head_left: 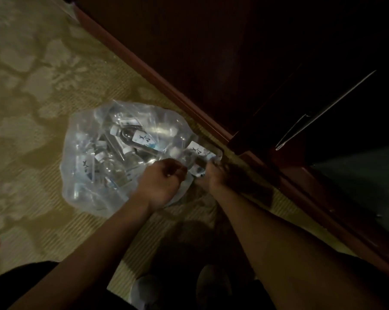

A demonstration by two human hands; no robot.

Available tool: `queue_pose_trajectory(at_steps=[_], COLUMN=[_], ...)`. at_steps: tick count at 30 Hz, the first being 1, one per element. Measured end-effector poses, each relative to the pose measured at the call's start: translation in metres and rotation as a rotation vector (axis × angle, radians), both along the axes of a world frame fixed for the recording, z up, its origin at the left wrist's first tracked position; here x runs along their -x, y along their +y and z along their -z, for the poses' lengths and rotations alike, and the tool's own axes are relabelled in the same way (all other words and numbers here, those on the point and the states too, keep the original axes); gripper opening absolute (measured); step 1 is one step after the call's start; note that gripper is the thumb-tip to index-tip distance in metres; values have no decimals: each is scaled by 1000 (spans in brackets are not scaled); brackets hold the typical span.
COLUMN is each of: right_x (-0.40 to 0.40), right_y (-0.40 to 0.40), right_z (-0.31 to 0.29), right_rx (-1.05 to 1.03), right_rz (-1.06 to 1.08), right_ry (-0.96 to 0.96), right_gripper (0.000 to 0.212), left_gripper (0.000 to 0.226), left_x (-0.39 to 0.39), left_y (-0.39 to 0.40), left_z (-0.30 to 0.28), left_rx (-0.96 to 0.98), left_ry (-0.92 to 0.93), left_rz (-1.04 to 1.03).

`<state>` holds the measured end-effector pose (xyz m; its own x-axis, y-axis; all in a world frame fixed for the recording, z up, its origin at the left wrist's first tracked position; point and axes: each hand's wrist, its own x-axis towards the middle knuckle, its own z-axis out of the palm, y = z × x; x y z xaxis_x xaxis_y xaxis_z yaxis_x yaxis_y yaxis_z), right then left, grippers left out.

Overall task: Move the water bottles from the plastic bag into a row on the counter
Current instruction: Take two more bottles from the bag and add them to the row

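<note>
A clear plastic bag [81, 175] lies on the patterned carpet, filled with several small water bottles with white labels, such as one bottle [142, 139] near the top. My left hand [162, 182] is closed on the bag's edge at its near right side. My right hand [213, 175] grips a labelled water bottle [199, 156] at the bag's right rim, beside the wooden base. The scene is dim and the fingers are partly hidden.
A dark red wooden cabinet base [189, 104] runs diagonally from top left to bottom right, right beside the bag. A pale, thin flat object [323, 110] leans in the dark area beyond. My shoes [209, 285] show at the bottom on the carpet.
</note>
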<state>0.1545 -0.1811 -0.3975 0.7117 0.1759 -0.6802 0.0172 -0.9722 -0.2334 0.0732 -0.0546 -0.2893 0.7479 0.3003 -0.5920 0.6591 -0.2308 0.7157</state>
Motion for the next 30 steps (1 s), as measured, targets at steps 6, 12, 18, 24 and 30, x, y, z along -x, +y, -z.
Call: queue_pose_trajectory(at_steps=[6, 12, 18, 24, 30], right_x=[3, -14, -14, -35, -68], right_y=[2, -31, -40, -18, 7], right_z=[18, -44, -107, -106, -28], right_rx=[130, 103, -211, -486, -160], right_rz=[-215, -18, 120, 217, -85], right_ry=[-251, 205, 454, 492, 14], right_gripper=[55, 69, 43, 30, 90], left_gripper=[12, 27, 73, 62, 56], left_x=[-13, -18, -27, -24, -19], left_y=[-5, 4, -10, 6, 10], left_z=[28, 48, 30, 34, 41], left_rx=[-175, -358, 27, 486, 488], left_ry=[-74, 33, 159, 8, 44], left_rz=[234, 307, 182, -271, -264])
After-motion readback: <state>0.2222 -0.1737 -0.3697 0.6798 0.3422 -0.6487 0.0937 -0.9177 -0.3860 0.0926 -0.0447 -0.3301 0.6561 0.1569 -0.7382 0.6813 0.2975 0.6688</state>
